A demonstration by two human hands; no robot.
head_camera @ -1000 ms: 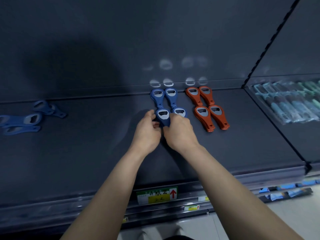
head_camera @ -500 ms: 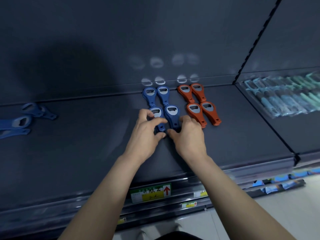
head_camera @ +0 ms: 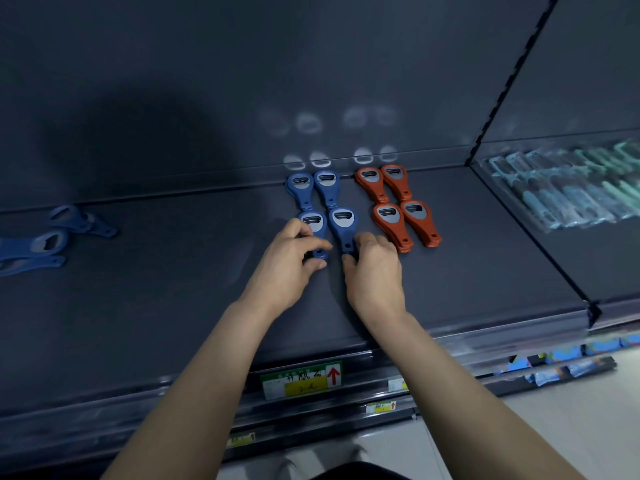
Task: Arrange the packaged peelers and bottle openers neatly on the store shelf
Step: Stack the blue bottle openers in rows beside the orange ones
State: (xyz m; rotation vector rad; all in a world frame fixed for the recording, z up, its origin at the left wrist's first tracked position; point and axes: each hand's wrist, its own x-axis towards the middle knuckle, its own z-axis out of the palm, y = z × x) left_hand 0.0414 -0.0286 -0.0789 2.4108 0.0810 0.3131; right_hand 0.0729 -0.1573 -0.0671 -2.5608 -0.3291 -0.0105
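On the dark shelf (head_camera: 485, 258) lie blue bottle openers in two rows: a back pair (head_camera: 313, 187) and a front pair. My left hand (head_camera: 291, 265) pinches the handle of the front left blue opener (head_camera: 313, 225). My right hand (head_camera: 372, 268) grips the handle end of the front right blue opener (head_camera: 343, 225). Just to their right, orange bottle openers (head_camera: 398, 206) lie in a matching two-by-two block. Several loose blue openers (head_camera: 45, 242) lie scattered at the far left. Packaged peelers (head_camera: 568, 192) fill the neighbouring shelf bay on the right.
A vertical slotted upright (head_camera: 512, 74) divides the two shelf bays. A green and yellow price label (head_camera: 301, 379) with a red arrow sits on the shelf's front rail. Lower shelves with blue packages (head_camera: 568, 358) show at the bottom right.
Both hands have slid slightly toward me along the front blue openers, now at their handle ends. The front pair lies straighter, in line with the back pair.
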